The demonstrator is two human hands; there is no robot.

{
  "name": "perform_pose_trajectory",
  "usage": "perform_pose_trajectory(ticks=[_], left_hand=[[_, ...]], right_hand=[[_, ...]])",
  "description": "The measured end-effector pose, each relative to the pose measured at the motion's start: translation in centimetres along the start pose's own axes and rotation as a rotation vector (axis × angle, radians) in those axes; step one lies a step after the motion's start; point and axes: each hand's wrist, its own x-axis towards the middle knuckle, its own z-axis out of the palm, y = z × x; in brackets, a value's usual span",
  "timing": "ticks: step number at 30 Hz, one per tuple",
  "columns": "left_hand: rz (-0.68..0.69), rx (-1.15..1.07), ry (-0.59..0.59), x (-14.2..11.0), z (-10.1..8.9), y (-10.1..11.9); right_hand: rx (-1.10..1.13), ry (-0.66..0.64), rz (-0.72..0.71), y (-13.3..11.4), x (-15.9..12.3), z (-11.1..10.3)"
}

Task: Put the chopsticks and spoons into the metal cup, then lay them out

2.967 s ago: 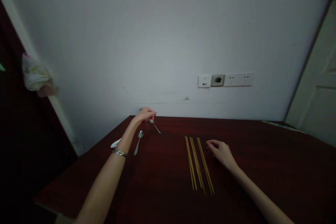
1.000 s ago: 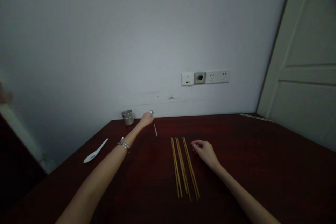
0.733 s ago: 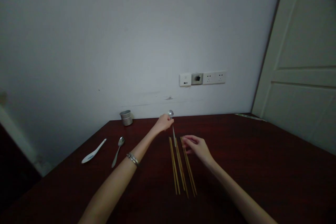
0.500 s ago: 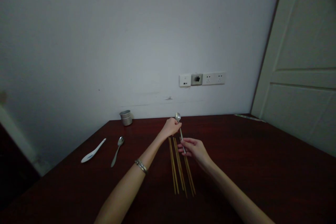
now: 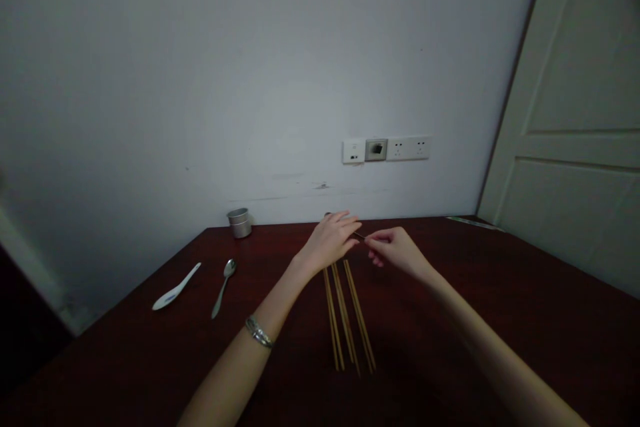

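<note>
My right hand (image 5: 393, 247) pinches the end of a metal spoon's thin handle (image 5: 360, 236). The spoon lies aslant behind my left hand (image 5: 333, 237), which hides most of it. A dark bit of its bowl shows just above the left knuckles. The left fingers are stretched out and a little spread across the spoon; whether they touch it I cannot tell. Below both hands, several wooden chopsticks (image 5: 361, 317) lie in pairs on the dark red table, pointing toward me.
On the left lie a white spoon (image 5: 173, 293) and another metal spoon (image 5: 223, 290). A metal cup (image 5: 240, 223) stands at the back edge by the wall. Wall sockets (image 5: 409, 148) sit above the table. A flat strip (image 5: 475, 223) lies at the back right, near a door (image 5: 575, 147).
The spoon has swung from near upright to a slant, its handle end going right and up with my right hand. My left fingers have opened from a pinch and now cover the spoon.
</note>
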Motion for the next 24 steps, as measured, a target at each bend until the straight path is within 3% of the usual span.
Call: perform_pose_trajectory(ticks=[6, 11, 14, 19, 24], left_hand=[[0.049, -0.089, -0.134, 0.1, 0.3, 0.1], [-0.068, -0.396, -0.258, 0.0, -0.1, 0.0], [-0.145, -0.651, -0.324, -0.1, -0.4, 0.3], [-0.284, -0.981, -0.348, 0.1, -0.2, 0.5], [-0.385, -1.215, -0.255, 0.3, 1.1, 0.9]], right_hand=[[-0.190, -0.206, -0.044, -3.4, 0.0, -1.6], [-0.157, -0.405, -0.010, -3.8, 0.6, -2.6], [-0.081, -0.448, -0.023, -3.7, 1.0, -2.9], [0.037, -0.310, -0.053, -3.0, 1.8, -2.5], [0.343, -0.076, 0.020, -1.2, 2.9, -1.3]])
